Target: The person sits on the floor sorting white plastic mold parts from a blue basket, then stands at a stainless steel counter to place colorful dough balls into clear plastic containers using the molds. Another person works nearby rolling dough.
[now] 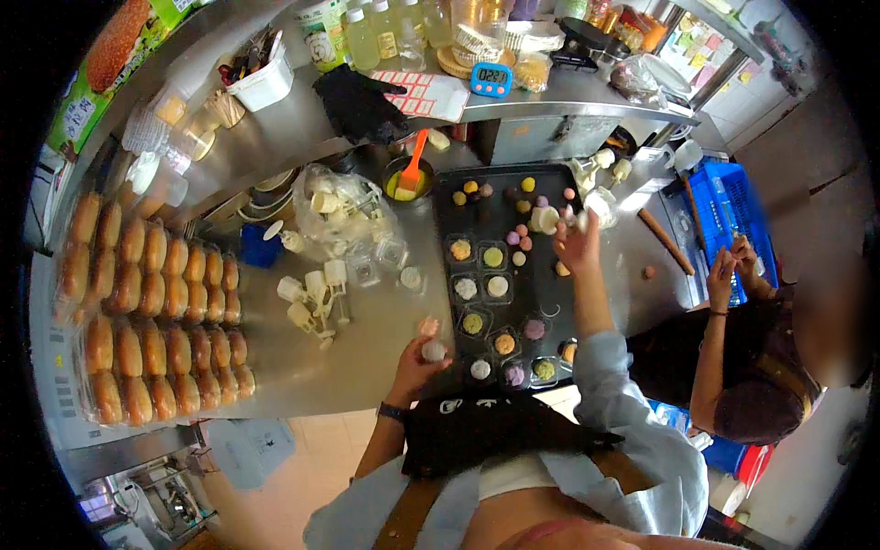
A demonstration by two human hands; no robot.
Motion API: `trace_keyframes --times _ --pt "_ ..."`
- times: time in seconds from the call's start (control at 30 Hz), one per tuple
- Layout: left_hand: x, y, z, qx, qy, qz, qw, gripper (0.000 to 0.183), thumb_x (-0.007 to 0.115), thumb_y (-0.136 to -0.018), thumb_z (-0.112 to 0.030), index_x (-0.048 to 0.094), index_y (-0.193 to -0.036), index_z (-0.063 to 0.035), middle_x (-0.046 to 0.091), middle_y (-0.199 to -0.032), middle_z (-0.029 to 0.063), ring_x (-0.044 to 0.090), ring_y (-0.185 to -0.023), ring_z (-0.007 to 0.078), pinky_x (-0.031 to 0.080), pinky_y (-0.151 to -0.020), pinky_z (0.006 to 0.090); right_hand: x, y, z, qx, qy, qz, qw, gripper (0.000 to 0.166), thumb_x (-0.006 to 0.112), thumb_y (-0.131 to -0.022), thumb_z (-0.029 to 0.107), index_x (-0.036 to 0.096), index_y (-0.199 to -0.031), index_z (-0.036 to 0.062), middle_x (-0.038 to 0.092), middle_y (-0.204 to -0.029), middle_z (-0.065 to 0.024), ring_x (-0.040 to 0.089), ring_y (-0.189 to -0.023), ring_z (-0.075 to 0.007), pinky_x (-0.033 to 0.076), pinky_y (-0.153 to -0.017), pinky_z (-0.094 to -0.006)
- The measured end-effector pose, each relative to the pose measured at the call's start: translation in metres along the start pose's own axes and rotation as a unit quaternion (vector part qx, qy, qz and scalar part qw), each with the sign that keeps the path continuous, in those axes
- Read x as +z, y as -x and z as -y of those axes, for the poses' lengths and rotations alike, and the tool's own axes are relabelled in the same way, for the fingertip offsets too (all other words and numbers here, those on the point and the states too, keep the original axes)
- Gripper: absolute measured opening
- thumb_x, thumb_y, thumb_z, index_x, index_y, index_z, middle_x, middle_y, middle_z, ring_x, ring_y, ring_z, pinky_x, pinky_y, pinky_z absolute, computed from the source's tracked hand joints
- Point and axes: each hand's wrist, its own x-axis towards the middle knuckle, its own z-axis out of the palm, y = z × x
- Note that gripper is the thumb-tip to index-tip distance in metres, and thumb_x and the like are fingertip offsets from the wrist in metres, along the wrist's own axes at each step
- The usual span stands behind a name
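My left hand [412,368], at the near left edge of the black baking tray [560,302], holds a small pale round piece [433,351]; whether it is dough or a mould part I cannot tell. Over the tray's right side, my right hand [579,244] is closed on a cream plastic mooncake press [545,220], partly blurred. Small coloured dough balls [525,243] lie on the tray just below the press. Moulded mooncakes in clear plastic cups, among them a green one [493,257] and a purple one [514,375], cover its left and near parts.
Loose mooncake presses [316,292] and a bag of press parts [344,213] lie left. An orange brush [412,168] rests in a bowl. Packed buns [155,302] fill the far left. A rolling pin [665,242], blue basket [722,199] and co-worker's hands [730,268] are right.
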Motion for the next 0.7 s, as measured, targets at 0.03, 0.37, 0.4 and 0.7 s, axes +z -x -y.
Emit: trace_keyframes --times 0.03,0.37,0.4,0.7 --pt "0.0 -0.006 -0.003 -0.014 0.037 0.001 0.999 0.056 0.079 -0.075 0.003 0.051 -0.124 -0.0042 0.064 -0.105 0.006 0.063 -0.095 0.0162 0.056 -0.082 0.0332 -0.004 0.033 -0.006 0.032 -0.047 -0.015 0.998 0.058 0.057 -0.082 0.064 0.062 -0.103 0.0109 0.061 -0.082 -0.0037 0.047 -0.061 -0.0143 0.034 -0.054 -0.0284" --pt "0.048 -0.135 -0.018 0.079 -0.139 0.045 0.986 0.048 0.074 -0.073 0.005 0.055 -0.116 -0.0056 0.063 -0.107 0.0051 0.062 -0.098 0.0158 0.052 -0.084 0.0314 -0.136 0.261 -0.05 -0.018 -0.306 -0.057 0.95 0.065 0.051 -0.084 0.067 0.062 -0.107 0.007 0.049 -0.072 -0.0026 0.04 -0.056 -0.0142 0.031 -0.051 -0.0291" --pt "0.057 -0.147 -0.023 0.102 -0.195 0.046 0.974 0.047 0.072 -0.073 0.005 0.055 -0.115 -0.0062 0.064 -0.107 0.0054 0.062 -0.098 0.0165 0.052 -0.084 0.0317 -0.141 0.27 -0.05 -0.033 -0.331 -0.058 0.941 0.064 0.054 -0.083 0.065 0.062 -0.108 0.0072 0.049 -0.072 -0.0029 0.04 -0.057 -0.0143 0.031 -0.052 -0.0297" --pt "0.126 -0.184 -0.023 0.191 -0.302 0.165 0.919 0.047 0.078 -0.07 -0.007 0.06 -0.113 -0.0045 0.065 -0.104 0.013 0.065 -0.095 0.0271 0.052 -0.081 0.0376 -0.121 0.31 -0.075 -0.085 -0.399 -0.11 0.907 0.065 0.053 -0.086 0.065 0.059 -0.112 0.0056 0.047 -0.074 -0.0008 0.039 -0.062 -0.0144 0.03 -0.056 -0.0277"
